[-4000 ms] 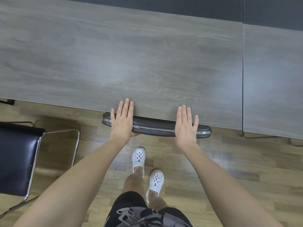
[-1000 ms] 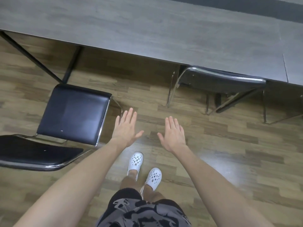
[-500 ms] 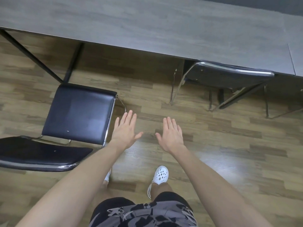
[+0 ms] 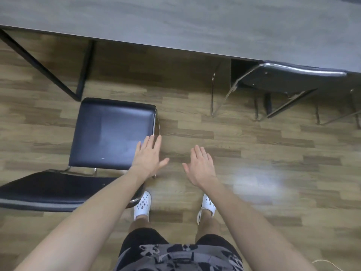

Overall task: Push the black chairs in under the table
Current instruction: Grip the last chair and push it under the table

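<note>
Left hand (image 4: 149, 157) and right hand (image 4: 199, 165) flat, holding nothing; left is over the seat corner of the black chair (image 4: 111, 133), standing clear of the counter (image 4: 175, 22). If we push one-sided it may skew into the counter leg (image 4: 85, 71); clearance unclear.

floor (image 4: 195, 118): wood-look planks, staggered, mixed light and dark brown | light: bright reflection patch (image 4: 257, 184) on planks, right of centre | thin pale cord (image 4: 328, 264): bottom-right corner
</note>
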